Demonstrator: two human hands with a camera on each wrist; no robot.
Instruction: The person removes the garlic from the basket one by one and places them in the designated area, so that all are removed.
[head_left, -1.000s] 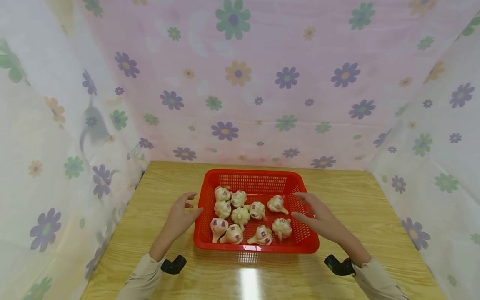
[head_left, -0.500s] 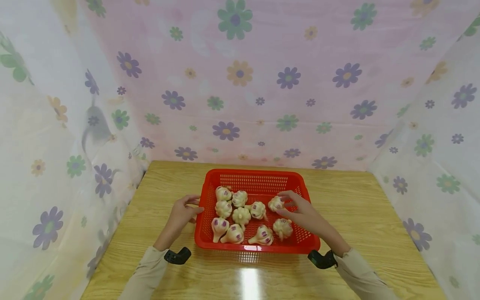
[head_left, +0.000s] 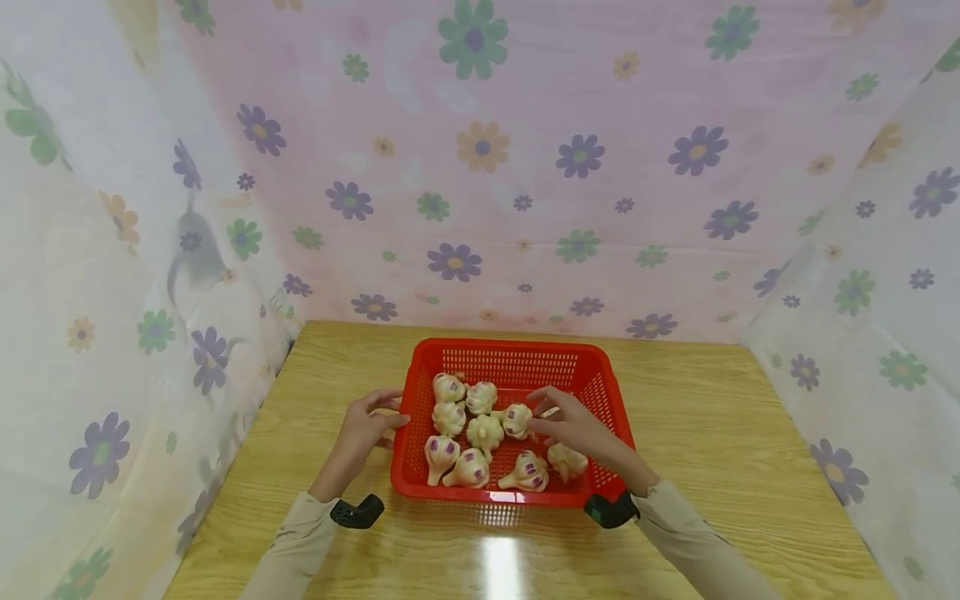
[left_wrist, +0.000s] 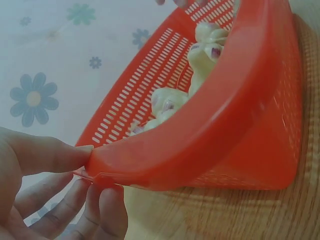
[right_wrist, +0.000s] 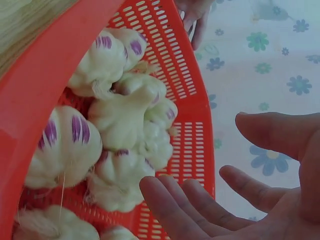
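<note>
Red plastic, slotted along its walls, makes up the basket in the head view, which stands on a wood-grained table. Cream garlic bulbs with purple patches lie inside the basket, most of them in its left half; nine show plainly, and another is largely hidden by the right hand. That hand is over the basket's right half, fingers and thumb apart. The left hand is at the basket's left end, pinching the rim. Beige sleeves cover the forearms, with a black device at each wrist. A flowered cloth rises behind the basket and along both its sides.

The left wrist view shows the thumb on top of the basket's rim and the fingers curled beneath it; several bulbs appear inside the basket.

In the right wrist view the right hand is spread, gripping nothing. Its fingertips appear just beside a bulb in the basket; whether they touch it, I cannot tell.
</note>
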